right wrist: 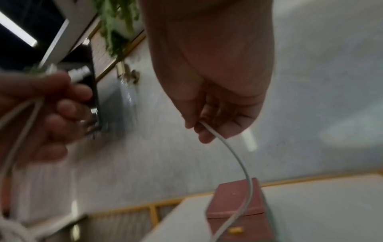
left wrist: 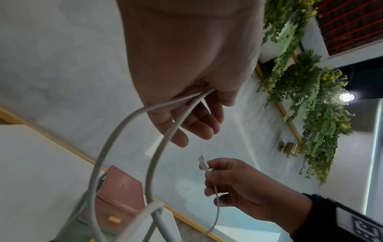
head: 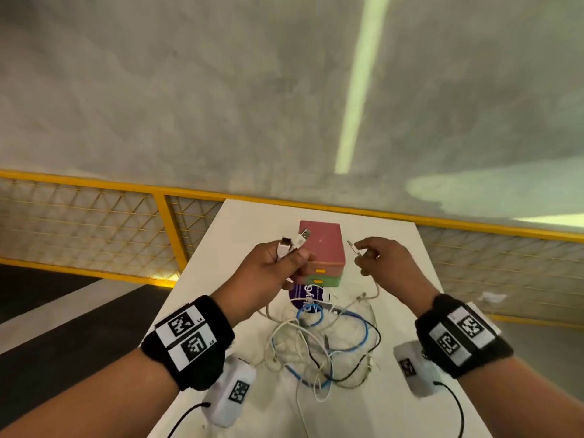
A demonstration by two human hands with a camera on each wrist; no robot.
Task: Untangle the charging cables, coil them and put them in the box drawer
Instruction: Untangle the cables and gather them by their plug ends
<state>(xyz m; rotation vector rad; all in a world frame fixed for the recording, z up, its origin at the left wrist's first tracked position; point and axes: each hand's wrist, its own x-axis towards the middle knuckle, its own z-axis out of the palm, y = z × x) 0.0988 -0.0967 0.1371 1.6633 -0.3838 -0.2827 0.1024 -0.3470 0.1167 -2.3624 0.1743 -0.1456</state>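
A tangle of white, blue and black charging cables (head: 322, 346) lies on the white table (head: 240, 222). My left hand (head: 284, 260) is raised above it and grips two white USB plug ends (head: 295, 241), whose cords (left wrist: 124, 131) loop down from the fist. My right hand (head: 376, 257) pinches a small white connector (head: 353, 248) of a thin white cable (right wrist: 238, 155) that hangs toward the tangle. Behind both hands stands the box (head: 325, 245), pink over green, with its yellow-handled drawers (head: 319, 270) closed.
A purple round label (head: 306, 295) lies under the cables in front of the box. A yellow mesh railing (head: 164, 222) runs behind the table. Hanging green plants (left wrist: 311, 90) show on the wall in the left wrist view.
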